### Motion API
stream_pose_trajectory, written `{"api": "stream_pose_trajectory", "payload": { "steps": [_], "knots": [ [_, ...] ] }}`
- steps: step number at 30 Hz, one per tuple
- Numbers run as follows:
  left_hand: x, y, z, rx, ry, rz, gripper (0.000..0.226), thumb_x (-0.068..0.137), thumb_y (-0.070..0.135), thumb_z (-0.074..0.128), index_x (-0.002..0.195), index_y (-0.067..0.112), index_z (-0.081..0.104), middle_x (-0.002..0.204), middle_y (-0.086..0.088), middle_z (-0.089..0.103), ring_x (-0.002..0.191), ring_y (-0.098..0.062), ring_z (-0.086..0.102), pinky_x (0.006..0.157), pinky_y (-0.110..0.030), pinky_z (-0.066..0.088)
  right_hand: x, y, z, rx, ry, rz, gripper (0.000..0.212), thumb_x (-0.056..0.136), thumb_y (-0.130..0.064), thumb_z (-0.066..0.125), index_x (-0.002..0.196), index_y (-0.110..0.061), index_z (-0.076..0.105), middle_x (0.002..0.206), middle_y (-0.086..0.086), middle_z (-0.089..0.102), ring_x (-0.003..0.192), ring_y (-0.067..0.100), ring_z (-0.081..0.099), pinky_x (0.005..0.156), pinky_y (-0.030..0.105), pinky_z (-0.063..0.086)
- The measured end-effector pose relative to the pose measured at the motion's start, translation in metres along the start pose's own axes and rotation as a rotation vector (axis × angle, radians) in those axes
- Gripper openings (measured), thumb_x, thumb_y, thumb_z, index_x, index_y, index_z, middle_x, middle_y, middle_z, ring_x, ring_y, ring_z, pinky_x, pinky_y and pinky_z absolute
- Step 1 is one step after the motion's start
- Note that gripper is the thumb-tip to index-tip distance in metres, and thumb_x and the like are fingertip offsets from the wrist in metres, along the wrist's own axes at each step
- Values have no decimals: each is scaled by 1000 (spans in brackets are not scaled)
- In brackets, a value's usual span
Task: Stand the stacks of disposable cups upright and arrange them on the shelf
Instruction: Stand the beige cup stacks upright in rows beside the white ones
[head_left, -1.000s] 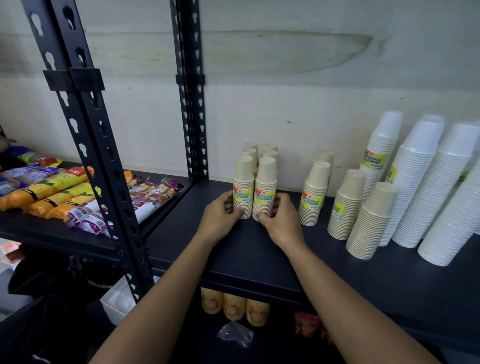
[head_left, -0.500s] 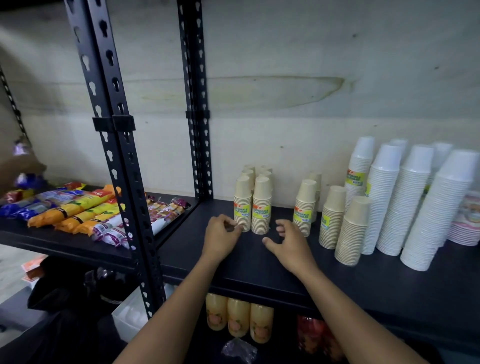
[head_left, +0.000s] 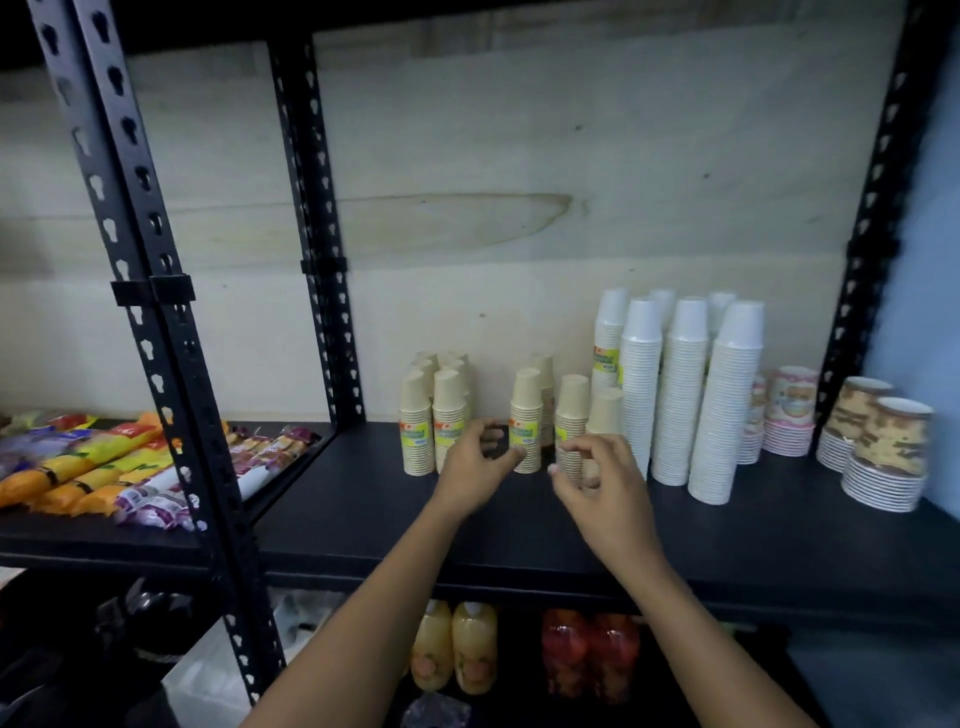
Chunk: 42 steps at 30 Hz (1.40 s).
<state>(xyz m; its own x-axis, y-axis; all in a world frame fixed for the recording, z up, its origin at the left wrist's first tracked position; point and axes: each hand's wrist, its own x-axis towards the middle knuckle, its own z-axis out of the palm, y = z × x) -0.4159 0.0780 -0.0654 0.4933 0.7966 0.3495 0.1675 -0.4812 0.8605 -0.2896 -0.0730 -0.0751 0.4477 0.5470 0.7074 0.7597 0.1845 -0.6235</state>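
Beige cup stacks stand upright, mouths down, on the black shelf (head_left: 363, 499). A tight cluster (head_left: 434, 415) is at the left. Further right stand single beige stacks (head_left: 525, 405), (head_left: 571, 400) and a shorter one (head_left: 607, 410). My left hand (head_left: 475, 467) is curved in a C, its index tip touching the low part of the first single stack. My right hand (head_left: 597, 483) hovers with loosely curled fingers in front of the second single stack and hides its base. Neither hand holds a stack.
Tall white cup stacks (head_left: 685, 389) stand right of the beige ones. Printed cups and plates (head_left: 789, 415), (head_left: 883, 452) sit at the far right. Snack packs (head_left: 93, 467) lie beyond the black upright (head_left: 171, 364). Juice bottles (head_left: 452, 644) are below.
Both hands let go of the left beige cluster and moved right to the single beige stacks. The camera pulled back and tilted up.
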Motion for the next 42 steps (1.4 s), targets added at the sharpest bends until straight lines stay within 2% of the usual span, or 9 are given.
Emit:
{"api": "stream_pose_trajectory", "payload": {
  "steps": [3, 7, 11, 15, 23, 29, 33, 38, 42],
  "knots": [
    [16, 0, 19, 52, 14, -18, 69, 85, 28, 81, 144, 14, 47, 130, 10, 54, 124, -12, 53, 104, -32, 45, -1, 14, -24, 6, 127, 16, 30, 86, -22, 78, 114, -21, 66, 112, -9, 53, 104, 8, 60, 83, 35, 57],
    [32, -11, 39, 105, 67, -64, 83, 79, 42, 80, 149, 19, 40, 144, 3, 53, 134, -19, 49, 111, -42, 43, 4, 38, -34, -40, 150, 127, 47, 85, -26, 79, 126, -23, 57, 118, -8, 49, 111, 11, 54, 87, 47, 58],
    [41, -23, 47, 111, 75, -71, 85, 80, 37, 82, 150, 22, 37, 145, -3, 52, 134, -23, 49, 111, -45, 43, 5, 53, -28, -49, 27, 263, 70, 82, -33, 82, 142, -23, 46, 131, -3, 43, 123, 16, 51, 104, 37, 48],
    [46, -34, 51, 81, 69, -67, 77, 80, 33, 83, 146, 24, 43, 137, 0, 59, 125, -19, 57, 106, -42, 48, 7, 63, -16, -30, -60, 359, 81, 80, -36, 83, 147, -20, 40, 138, 1, 44, 123, 13, 51, 100, 27, 42],
    [49, -36, 54, 79, 111, -57, 71, 84, 29, 82, 145, 20, 47, 137, -1, 60, 124, -17, 58, 106, -42, 50, 13, 72, -6, -14, -87, 381, 70, 80, -32, 80, 141, -20, 46, 135, -1, 55, 120, 15, 56, 103, 40, 50],
    [52, -38, 54, 116, 132, -67, 61, 85, 27, 80, 139, 20, 52, 129, -2, 62, 120, -20, 61, 102, -41, 52, 14, 70, -7, 11, -104, 393, 60, 85, -20, 75, 139, -18, 50, 131, -4, 61, 113, 10, 60, 91, 23, 45],
    [41, -34, 48, 94, 147, -49, 59, 86, 21, 80, 138, 16, 54, 124, 3, 62, 113, -14, 62, 95, -31, 52, 11, 66, -6, 26, -72, 388, 59, 83, -20, 77, 137, -18, 52, 127, -5, 62, 107, 7, 61, 80, 14, 44],
    [19, -22, 29, 48, 196, 18, 55, 84, 19, 81, 133, 17, 57, 115, 7, 64, 109, -12, 64, 94, -32, 55, 6, 47, 2, 75, -27, 348, 63, 81, -24, 79, 137, -19, 49, 123, -7, 62, 105, 6, 62, 85, 26, 54],
    [2, -20, 5, 44, 236, 82, 48, 82, 22, 82, 123, 33, 58, 117, 9, 67, 106, -4, 65, 91, -27, 56, 7, 24, 23, 102, -75, 292, 65, 80, -26, 80, 136, -21, 48, 126, -7, 60, 105, 5, 61, 82, 20, 51]
  ]
}}
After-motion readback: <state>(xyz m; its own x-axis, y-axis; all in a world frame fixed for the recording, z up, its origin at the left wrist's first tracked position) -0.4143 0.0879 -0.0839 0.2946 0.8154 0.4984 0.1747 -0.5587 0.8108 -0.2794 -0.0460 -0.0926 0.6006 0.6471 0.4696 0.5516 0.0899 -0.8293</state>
